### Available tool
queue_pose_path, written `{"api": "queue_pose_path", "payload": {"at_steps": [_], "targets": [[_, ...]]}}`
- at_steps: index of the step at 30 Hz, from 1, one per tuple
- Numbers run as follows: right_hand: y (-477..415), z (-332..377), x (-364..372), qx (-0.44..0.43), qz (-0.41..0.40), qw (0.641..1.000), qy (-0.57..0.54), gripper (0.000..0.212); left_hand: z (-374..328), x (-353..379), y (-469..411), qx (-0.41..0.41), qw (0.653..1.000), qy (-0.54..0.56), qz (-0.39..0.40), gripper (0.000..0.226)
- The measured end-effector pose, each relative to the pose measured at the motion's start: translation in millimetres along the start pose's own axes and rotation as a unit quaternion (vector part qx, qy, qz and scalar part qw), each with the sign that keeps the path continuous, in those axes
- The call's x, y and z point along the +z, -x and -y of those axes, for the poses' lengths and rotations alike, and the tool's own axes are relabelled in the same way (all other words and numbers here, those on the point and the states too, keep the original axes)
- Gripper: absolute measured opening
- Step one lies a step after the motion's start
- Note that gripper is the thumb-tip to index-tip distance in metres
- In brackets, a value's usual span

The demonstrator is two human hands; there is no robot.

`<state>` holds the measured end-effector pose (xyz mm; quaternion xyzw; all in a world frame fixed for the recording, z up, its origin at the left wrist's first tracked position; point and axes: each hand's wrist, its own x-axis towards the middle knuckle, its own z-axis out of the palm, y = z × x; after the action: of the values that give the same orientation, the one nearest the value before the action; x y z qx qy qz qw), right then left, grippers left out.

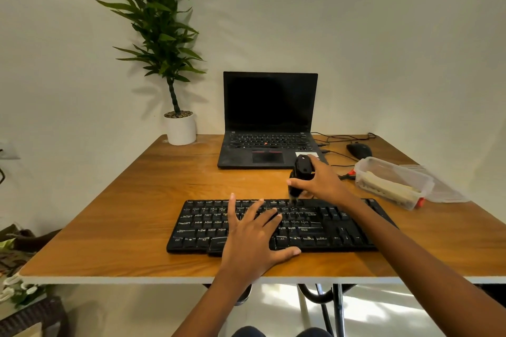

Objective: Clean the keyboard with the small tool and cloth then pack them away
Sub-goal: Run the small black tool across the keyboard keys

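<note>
A black keyboard (323,224) lies near the front edge of the wooden table (137,213). My left hand (254,238) rests flat on its middle keys, fingers spread and straight. My right hand (320,182) grips a small black cleaning tool (301,172) upright, its tip touching the keyboard's top row. A clear plastic container (394,182) at the right holds a pale folded cloth (388,186).
An open black laptop (269,123) stands behind the keyboard. A potted plant (180,128) is at the back left. A black mouse (358,150) and cables lie at the back right. The container's clear lid (443,191) lies beside it.
</note>
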<state>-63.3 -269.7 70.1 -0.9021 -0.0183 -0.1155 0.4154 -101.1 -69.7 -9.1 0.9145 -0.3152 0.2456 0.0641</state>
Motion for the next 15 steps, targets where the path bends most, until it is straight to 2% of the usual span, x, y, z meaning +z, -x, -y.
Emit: {"api": "queue_pose_path", "payload": {"at_steps": [3, 6, 10, 12, 14, 15], "targets": [[-1.2, 0.6, 2.5, 0.001, -0.007, 0.999, -0.032, 0.057, 0.3, -0.1, 0.4, 0.003, 1.000, 0.001, -0.005, 0.076], [-1.9, 2.1, 6.7, -0.006, 0.006, 1.000, 0.000, 0.067, 0.3, -0.4, 0.3, 0.001, 1.000, 0.002, -0.003, 0.076], [-3.6, 0.7, 8.4, -0.013, -0.026, 0.999, -0.039, 0.044, -0.1, 0.1, 0.8, 0.001, 1.000, 0.004, -0.007, 0.075], [-3.4, 1.6, 9.9, -0.014, -0.006, 1.000, -0.009, 0.048, -0.1, 0.2, 0.6, 0.001, 1.000, 0.002, -0.006, 0.075], [-3.9, 2.0, 8.7, -0.031, -0.035, 0.999, 0.007, 0.054, 0.0, 0.9, 0.9, 0.002, 1.000, 0.001, -0.009, 0.075], [-4.5, 1.3, 7.7, -0.030, -0.050, 0.998, -0.007, 0.050, 0.5, 1.2, 0.9, 0.002, 1.000, 0.002, -0.011, 0.075]]}}
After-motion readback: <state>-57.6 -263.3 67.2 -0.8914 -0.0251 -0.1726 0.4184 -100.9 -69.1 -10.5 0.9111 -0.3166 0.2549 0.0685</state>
